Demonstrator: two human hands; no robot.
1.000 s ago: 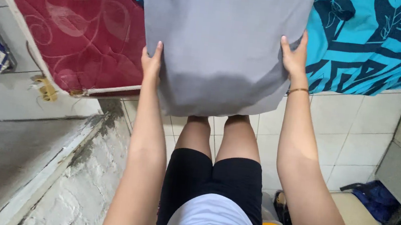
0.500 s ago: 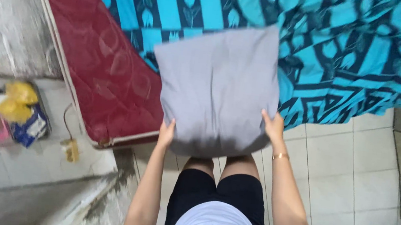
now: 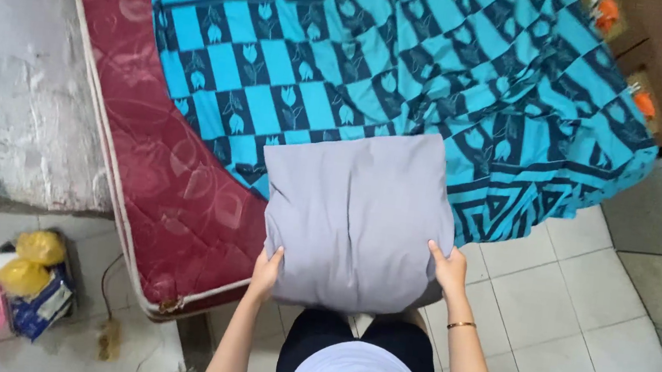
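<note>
Pillow (image 3: 357, 214) over mattress (image 3: 180, 194) edge, sheet (image 3: 411, 62) behind, bags (image 3: 34, 273) far left.

The scene was evenly and fairly brightly lit by soft, diffuse light with no visible source and no glare. The plain grey fabric pillow (image 3: 356, 218) showed only gentle shading in its creases and threw a faint shadow just below its lower edge. Left of the pillow, the dark red quilted mattress (image 3: 180, 194) looked slightly dimmer. The turquoise and navy patterned sheet (image 3: 411, 62) above the pillow was sharp at the middle. Detail softened toward the picture's corners, where straight lines bent slightly outward.
</note>
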